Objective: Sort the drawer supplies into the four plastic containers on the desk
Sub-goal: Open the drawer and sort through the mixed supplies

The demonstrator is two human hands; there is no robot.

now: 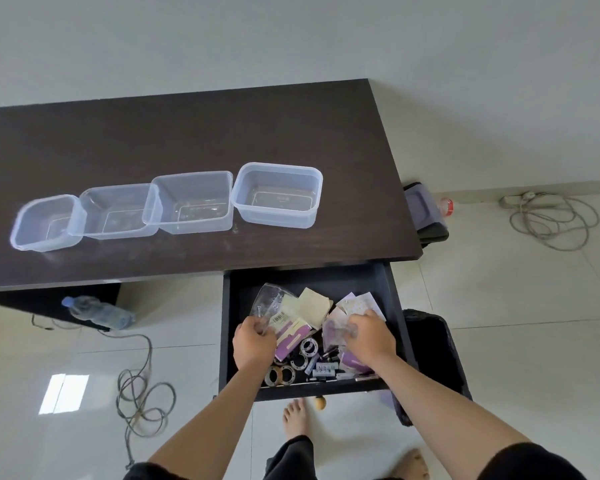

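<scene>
- While both hands are down in the open drawer (392,306), the four clear containers (194,206) stand in a row on the worktop (187,133), up and away from the fingers, and nothing can be made out in any of them, so I take the sorting to be at its very start.
- The left hand (253,344) has its fingers curled round the lower edge of a clear plastic bag (271,303), which rises up and away from that hand toward the back of the drawer.
- The right hand (371,337) is bent over a purple-tinted packet (333,330); its fingers look pinched on the packet, though the blur there leaves me unsure how firmly.
- Between the two hands lie yellow sticky notes (312,306) and purple cards (291,337); nearer the person than the fingers sit tape rolls (309,348) and small dark bits I cannot name.
- The relation that matters: the containers lie beyond the drawer and to the left of both hands. The nearest one (278,194) is almost straight ahead of the left hand, and the rest trail off further left.
- I judge the left hand better placed for the first drop; the right would have to cross over the drawer's contents and the other arm.
</scene>
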